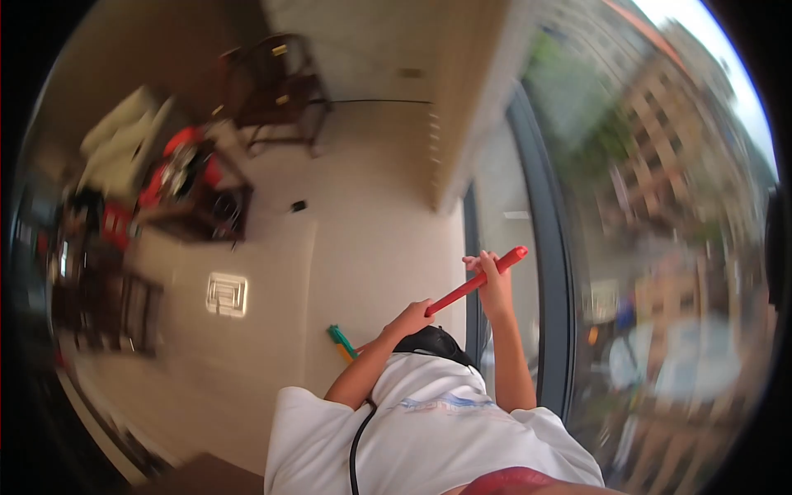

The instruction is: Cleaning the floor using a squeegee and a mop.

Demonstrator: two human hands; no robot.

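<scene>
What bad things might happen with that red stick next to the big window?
Two things, maybe. The red stick, held in the left hand and right hand, points toward the window frame in this picture, so its tip might knock the frame or the glass. I can't tell how near it really is. Also, a black cord hangs over the white shirt near the left arm, so it could perhaps get snagged.

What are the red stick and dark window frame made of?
The red stick looks like smooth, slightly glossy plastic, evenly coloured with a rounded end; painted metal is possible. The window frame seems matte, coated metal, judging by its flat, even dark grey, but could be plastic.
</scene>
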